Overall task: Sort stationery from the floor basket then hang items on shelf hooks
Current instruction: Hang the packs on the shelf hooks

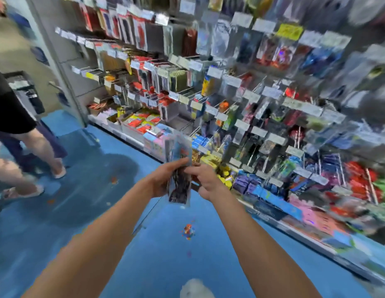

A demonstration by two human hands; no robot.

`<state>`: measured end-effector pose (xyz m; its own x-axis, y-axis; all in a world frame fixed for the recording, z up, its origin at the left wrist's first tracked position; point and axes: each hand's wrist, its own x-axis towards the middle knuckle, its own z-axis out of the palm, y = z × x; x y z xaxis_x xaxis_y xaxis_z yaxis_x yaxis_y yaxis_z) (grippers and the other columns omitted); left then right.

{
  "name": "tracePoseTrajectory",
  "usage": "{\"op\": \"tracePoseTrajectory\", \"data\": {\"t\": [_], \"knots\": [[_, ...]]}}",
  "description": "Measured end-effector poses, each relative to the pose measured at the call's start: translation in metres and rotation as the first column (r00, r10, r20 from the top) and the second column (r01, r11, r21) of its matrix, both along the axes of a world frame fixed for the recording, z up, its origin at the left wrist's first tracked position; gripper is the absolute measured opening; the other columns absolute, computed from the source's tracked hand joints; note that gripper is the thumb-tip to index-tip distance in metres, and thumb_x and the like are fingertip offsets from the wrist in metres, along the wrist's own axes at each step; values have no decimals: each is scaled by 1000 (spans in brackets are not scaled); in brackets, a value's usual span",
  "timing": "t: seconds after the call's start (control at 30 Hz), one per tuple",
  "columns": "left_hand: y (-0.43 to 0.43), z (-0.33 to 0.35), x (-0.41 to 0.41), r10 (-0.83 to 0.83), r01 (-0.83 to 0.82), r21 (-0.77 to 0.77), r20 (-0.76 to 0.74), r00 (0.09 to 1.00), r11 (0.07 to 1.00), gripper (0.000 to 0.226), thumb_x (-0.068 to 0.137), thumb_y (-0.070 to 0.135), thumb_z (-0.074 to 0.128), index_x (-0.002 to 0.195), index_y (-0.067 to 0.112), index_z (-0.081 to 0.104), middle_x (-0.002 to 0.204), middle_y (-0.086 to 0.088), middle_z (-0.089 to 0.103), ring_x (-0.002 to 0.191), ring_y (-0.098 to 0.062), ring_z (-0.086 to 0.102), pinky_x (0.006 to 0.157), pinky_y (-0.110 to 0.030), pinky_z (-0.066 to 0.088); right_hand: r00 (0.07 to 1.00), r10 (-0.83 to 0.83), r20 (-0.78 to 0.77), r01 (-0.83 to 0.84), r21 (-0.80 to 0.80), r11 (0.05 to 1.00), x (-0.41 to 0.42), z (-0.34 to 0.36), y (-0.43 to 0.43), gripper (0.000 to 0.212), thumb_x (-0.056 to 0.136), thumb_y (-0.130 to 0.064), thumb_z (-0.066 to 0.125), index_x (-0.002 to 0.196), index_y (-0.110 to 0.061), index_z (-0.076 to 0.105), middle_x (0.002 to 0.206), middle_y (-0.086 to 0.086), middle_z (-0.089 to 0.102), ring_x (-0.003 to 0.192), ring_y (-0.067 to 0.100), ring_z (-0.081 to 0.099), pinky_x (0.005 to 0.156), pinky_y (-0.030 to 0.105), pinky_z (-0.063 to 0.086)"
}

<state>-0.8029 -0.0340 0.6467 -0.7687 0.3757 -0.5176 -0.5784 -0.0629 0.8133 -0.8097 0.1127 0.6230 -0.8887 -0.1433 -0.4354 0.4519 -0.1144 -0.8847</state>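
Nearest the lens: white blurred shape [194,288] at the bottom edge, identity not resolvable. Two bare forearms reach forward over the glossy blue floor [79,211]. Left hand [162,179] grips a stack of clear plastic packets [179,168] with dark contents from the left side, fingers curled round it. Right hand [205,183] pinches the same stack at its right edge, fingers narrow. Stack is upright, held in the air in front of the grey shop shelving [58,50], not on any hook; it hides part of the lowest shelf row. Shelving carries wire hooks with white price labels [258,131] and many hanging packs, heavily motion-blurred toward the right. Small multicoloured scrap [188,231] lies on the floor below the hands; orange specks [114,180] lie further left. Second person [6,108], black top, bare legs, sandals, stands in the aisle at left, with a dark crate [24,87] behind.
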Motion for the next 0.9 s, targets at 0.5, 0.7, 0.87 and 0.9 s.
{"op": "tracePoseTrajectory", "data": {"t": [0.5,0.7,0.87,0.9], "knots": [[82,75,-291,-88,100,42,-221,971,994,47,101,47,50,119,9,72,107,-17,76,87,-28,75,76,-37,62,938,-149,-312,145,-35,989,-267,90,93,41,84,-7,66,123,6,63,114,24,71,102,33,72,89,47,59],[93,103,-370,-54,84,87,-304,951,993,53,94,63,57,126,23,70,115,-16,75,97,-30,75,82,-41,61,896,-298,-330,269,-131,954,-349,110,118,20,96,-3,63,116,-4,59,115,19,70,105,31,69,94,46,57],[92,124,-453,-67,102,91,-324,944,991,52,72,43,76,108,8,63,86,-14,67,61,-27,61,61,-31,54,813,-471,-342,436,-178,882,-405,131,143,63,99,-11,65,152,0,33,113,1,63,107,18,59,103,35,43],[92,126,-476,-63,95,83,-324,944,992,59,68,43,75,113,7,64,97,-16,67,70,-30,61,69,-36,53,805,-480,-348,451,-165,877,-413,135,149,58,102,-9,60,152,0,32,108,-5,56,108,16,54,99,31,40]]}}
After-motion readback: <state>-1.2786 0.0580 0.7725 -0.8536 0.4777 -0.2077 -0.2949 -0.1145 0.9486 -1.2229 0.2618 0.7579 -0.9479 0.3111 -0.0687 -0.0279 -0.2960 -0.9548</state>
